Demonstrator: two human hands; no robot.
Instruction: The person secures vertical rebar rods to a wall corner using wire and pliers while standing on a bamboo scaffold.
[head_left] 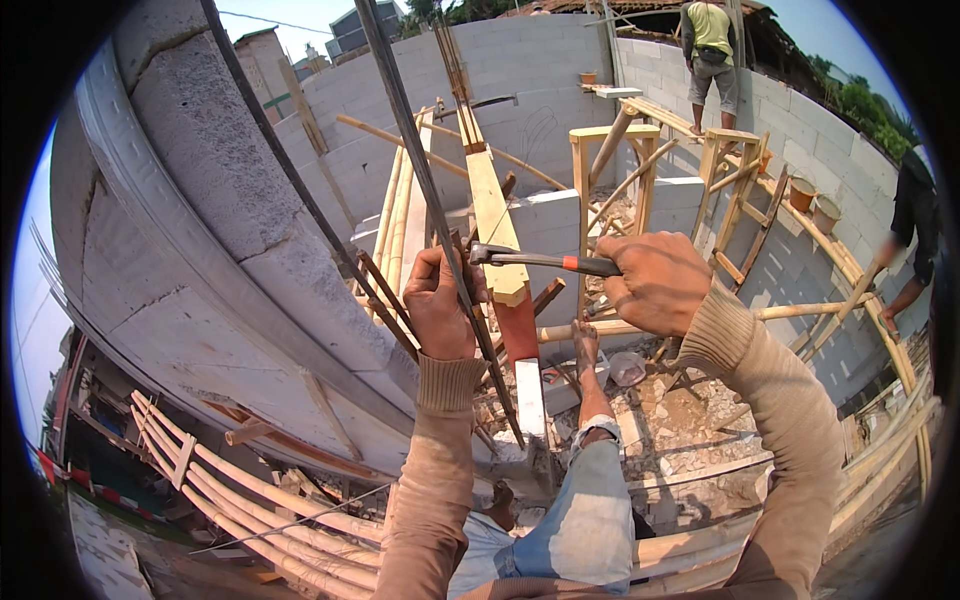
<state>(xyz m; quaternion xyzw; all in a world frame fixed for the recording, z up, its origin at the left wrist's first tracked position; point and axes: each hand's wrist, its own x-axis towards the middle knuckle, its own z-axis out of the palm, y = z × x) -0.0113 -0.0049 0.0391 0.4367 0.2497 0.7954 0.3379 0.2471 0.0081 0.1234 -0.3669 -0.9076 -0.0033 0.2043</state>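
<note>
My left hand [440, 300] is closed around a long dark steel bar [425, 180] that slants up past the wall, its fingers partly hidden behind it. From the right, my right hand [655, 283] grips the black and red handle of pincers [545, 261]. Their metal head lies against or just beside the bar, close to my left fingertips. Whether the jaws hold anything there is too small to make out. Below and behind the tool runs a yellow wooden plank [495, 210].
A pale block wall [210, 150] rises close on my left. Bamboo poles [270, 500] run low in front. Wooden trestles [650, 170] stand beyond, and rubble [690, 420] covers the ground. One person [712, 60] stands on scaffolding; another [915, 220] is at far right.
</note>
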